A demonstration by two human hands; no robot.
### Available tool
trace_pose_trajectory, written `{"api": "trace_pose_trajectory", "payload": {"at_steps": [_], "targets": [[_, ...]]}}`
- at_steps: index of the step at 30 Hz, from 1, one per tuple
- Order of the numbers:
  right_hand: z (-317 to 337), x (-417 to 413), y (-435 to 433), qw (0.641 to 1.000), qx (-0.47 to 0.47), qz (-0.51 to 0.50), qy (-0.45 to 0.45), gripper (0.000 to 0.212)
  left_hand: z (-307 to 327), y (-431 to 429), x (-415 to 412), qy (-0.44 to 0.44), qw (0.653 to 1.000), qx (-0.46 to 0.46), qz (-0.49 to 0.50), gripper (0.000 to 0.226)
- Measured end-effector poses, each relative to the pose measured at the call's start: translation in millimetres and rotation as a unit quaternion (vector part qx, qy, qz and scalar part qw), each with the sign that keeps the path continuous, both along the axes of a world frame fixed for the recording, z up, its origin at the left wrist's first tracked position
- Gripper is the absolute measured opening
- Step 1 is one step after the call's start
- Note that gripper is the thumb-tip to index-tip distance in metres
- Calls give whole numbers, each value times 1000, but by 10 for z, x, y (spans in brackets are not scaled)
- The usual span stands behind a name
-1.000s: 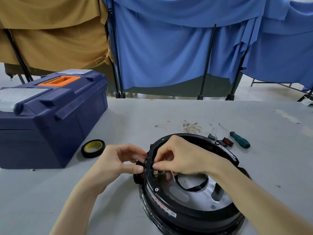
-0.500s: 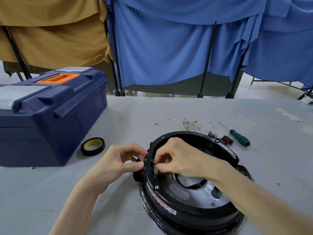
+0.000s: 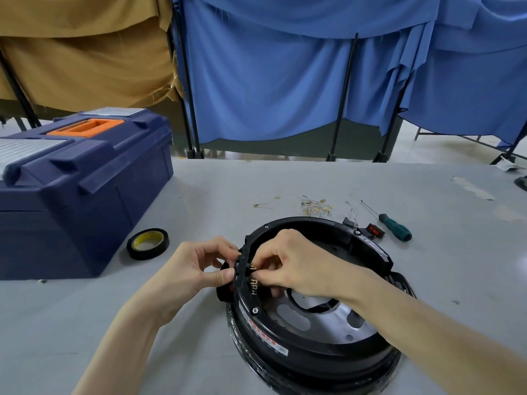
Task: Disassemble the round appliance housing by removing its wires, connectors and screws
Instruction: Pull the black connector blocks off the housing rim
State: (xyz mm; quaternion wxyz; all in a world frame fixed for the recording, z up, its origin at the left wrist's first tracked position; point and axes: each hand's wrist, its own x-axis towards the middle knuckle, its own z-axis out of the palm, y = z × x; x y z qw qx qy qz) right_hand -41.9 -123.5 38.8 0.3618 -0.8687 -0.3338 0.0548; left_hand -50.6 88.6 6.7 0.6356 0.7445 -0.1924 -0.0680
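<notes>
Round housing (image 3: pixel 285 346) sits on the grey table (image 3: pixel 285 178), close in front of the person, open side up. Left hand (image 3: pixel 196 269) pinches its rim from outside; right hand (image 3: pixel 302 266), fingers curled inside, pinches a brass connector (image 3: pixel 253 282) on that rim.

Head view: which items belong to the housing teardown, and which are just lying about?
In the job: round housing, brass terminals on its rim, left hand, right hand, loose wires, screwdriver.
Lying about: toolbox, tape roll, blue curtains.
</notes>
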Motion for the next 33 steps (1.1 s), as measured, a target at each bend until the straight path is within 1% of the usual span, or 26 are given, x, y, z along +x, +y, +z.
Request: {"api": "trace_pose_trajectory", "payload": {"at_steps": [6,10,15,17,22,27,33], "targets": [[-1,-15,4,1000,2,-4,-1,10,-15,7,19,9,1000,-13,-2,20],[12,-16,15,1000,-24,-4,-15,10,-28,8,21,9,1000,-11,-3,21],[24,-42,18,1000,-25,-19,0,12,-43,-1,12,12,1000,-11,8,20],[43,-36,33,999,-39,-24,0,14,-38,-3,19,15,1000,-13,9,20],[82,-95,44,997,-58,-16,-48,17,-13,20,25,17,1000,-12,1,25],[88,-105,31,995,-69,-16,-76,23,-27,6,16,17,1000,-20,8,20],[59,-108,72,993,-57,-22,-97,20,-21,-8,9,25,999,-34,13,18]]}}
